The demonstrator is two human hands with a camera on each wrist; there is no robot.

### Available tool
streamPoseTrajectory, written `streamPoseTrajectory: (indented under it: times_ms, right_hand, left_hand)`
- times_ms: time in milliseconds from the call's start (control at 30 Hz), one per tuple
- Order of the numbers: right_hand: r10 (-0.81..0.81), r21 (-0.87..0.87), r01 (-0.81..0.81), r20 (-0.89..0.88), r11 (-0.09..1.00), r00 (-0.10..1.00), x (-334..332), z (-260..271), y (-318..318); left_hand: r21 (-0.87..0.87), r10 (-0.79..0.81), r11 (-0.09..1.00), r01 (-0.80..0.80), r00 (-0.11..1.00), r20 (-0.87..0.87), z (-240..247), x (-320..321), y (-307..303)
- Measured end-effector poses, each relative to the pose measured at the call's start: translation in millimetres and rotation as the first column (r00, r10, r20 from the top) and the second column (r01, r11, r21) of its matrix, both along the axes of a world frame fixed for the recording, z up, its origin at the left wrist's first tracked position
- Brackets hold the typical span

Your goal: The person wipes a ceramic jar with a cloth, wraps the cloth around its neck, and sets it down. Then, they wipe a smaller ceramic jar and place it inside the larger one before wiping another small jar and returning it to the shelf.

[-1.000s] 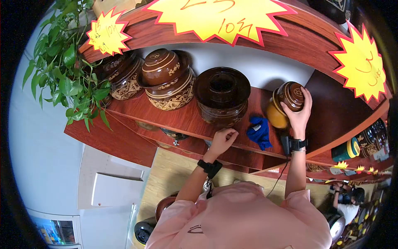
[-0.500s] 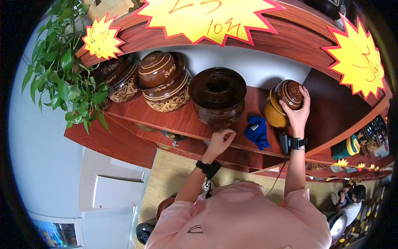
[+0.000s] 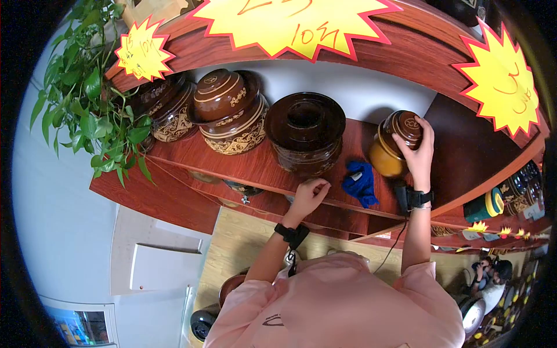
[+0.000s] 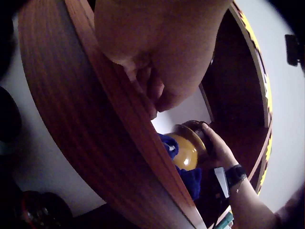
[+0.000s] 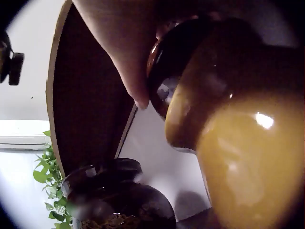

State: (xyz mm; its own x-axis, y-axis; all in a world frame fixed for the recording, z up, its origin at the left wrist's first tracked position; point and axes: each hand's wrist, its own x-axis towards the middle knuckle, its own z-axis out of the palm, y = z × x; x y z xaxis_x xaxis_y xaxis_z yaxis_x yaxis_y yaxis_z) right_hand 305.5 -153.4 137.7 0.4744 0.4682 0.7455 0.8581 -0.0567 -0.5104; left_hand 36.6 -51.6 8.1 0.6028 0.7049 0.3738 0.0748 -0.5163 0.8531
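Observation:
My right hand grips the rounded brown lid of a small jar, thumb on its left side and fingers over its right. Below the lid, the jar's glossy yellow body stands on the shelf; its rim and shoulder fill much of the right wrist view. Just left of the jar lies a crumpled blue cloth. My left hand rests at the shelf's front edge with fingers loosely curled, holding nothing. Behind it stands a dark brown jar with a wide rim.
Patterned brown jars line the left of the reddish wooden shelf. A trailing green plant hangs at the left end. Starburst price signs hang along the upper board. A green cup with a yellow lid stands at the right.
The view has shifted slightly. My right wrist has moved a little to the right while the hand stays on the lid. My left hand stays at the shelf edge.

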Motion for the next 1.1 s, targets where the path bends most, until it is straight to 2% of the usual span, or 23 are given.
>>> streamPoseTrajectory:
  times_ms: [67, 133, 233, 333, 533, 700, 833, 1100]
  right_hand:
    - [0.016, 0.005, -0.015, -0.061, 1.000, 0.998, 1.8, 2.3, 1.1]
    - [-0.002, -0.002, 0.002, -0.067, 1.000, 0.998, 0.7, 4.3, 2.5]
    - [-0.009, 0.000, 0.009, -0.052, 1.000, 0.999, 1.9, 5.2, 4.8]
    - [-0.020, -0.005, 0.020, -0.071, 1.000, 0.997, 2.1, 6.6, 6.9]
    - [-0.036, 0.041, 0.042, -0.144, 0.998, 0.989, 4.0, 1.5, 10.3]
    - [0.021, 0.119, 0.003, -0.200, 0.993, 0.980, 3.0, 0.9, 12.2]
    - [0.056, 0.179, -0.015, -0.224, 0.984, 0.973, -3.6, 4.5, 10.6]
    - [0.026, 0.262, 0.018, -0.166, 0.965, 0.986, -0.8, 10.2, 8.9]
  left_hand:
    - [-0.004, -0.013, 1.000, 0.013, 1.000, -0.009, 4.3, -1.2, -1.4]
    - [-0.016, -0.026, 1.000, 0.026, 0.999, -0.042, 10.5, -2.9, -3.1]
    - [0.060, -0.029, 0.998, 0.029, 1.000, 0.002, 6.1, -1.9, -2.0]
    - [0.037, -0.042, 0.998, 0.043, 0.999, -0.014, 1.4, -2.2, -1.4]
    - [0.200, -0.045, 0.979, 0.037, 0.998, 0.034, 5.1, -4.1, -5.4]
    - [0.137, -0.038, 0.990, 0.037, 0.999, 0.007, 1.2, -4.8, -1.6]
    - [-0.043, -0.023, 0.999, 0.023, 1.000, -0.007, 1.8, -6.3, -0.2]
    - [-0.045, 0.136, 0.990, -0.137, 0.990, -0.018, 4.4, -28.0, 6.8]
